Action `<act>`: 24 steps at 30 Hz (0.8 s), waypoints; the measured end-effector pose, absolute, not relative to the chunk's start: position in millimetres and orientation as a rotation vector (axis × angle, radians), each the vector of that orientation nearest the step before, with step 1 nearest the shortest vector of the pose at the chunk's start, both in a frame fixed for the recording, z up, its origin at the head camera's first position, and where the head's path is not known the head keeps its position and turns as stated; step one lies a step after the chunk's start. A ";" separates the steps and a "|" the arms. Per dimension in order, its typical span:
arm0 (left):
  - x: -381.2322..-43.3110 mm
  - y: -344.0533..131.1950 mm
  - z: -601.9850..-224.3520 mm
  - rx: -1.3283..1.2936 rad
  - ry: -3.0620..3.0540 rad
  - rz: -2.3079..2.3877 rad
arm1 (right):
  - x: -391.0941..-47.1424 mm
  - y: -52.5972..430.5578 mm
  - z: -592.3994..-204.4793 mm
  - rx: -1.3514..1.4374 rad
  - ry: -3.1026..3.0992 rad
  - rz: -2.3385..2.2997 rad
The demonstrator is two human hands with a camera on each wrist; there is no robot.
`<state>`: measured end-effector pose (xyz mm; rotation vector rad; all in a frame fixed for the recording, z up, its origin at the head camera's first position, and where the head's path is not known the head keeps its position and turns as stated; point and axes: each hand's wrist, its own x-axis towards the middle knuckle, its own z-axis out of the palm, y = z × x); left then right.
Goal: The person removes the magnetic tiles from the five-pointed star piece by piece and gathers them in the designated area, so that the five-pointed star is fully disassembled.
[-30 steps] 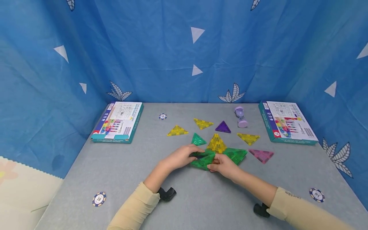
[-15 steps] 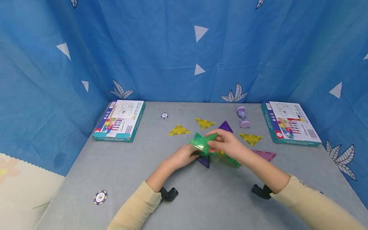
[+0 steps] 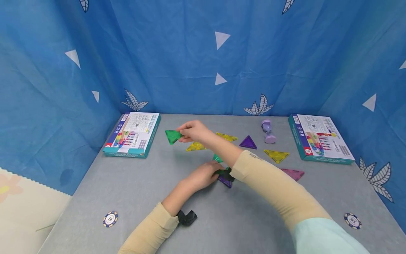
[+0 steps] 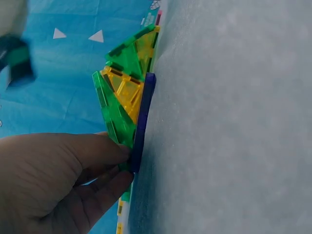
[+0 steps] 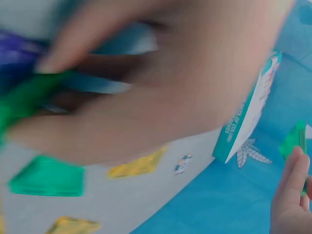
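The right hand (image 3: 195, 132) holds a green triangle (image 3: 172, 136) while the left hand (image 3: 203, 176) pinches a leaning green tile (image 4: 116, 114), maybe to steady it.

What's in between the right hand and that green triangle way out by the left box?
Nothing that I can see. The right hand pinches the green triangle. A yellow triangle shows just below the hand in the head view, not between them.
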<state>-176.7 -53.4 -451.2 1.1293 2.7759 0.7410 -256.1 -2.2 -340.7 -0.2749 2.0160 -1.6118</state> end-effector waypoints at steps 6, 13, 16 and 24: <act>-172.4 -53.2 -450.2 0.978 2.760 0.857 | -266.6 -39.3 -344.7 -0.188 2.023 -1.463; -167.1 -56.4 -454.4 0.798 2.689 0.985 | -269.9 -56.3 -357.2 -0.140 2.055 -1.390; -166.1 -58.9 -455.9 0.828 2.664 1.076 | -268.7 -62.6 -361.2 -0.122 2.123 -1.332; -163.4 -63.0 -454.5 0.853 2.683 1.091 | -260.5 -72.2 -366.1 -0.143 2.203 -1.202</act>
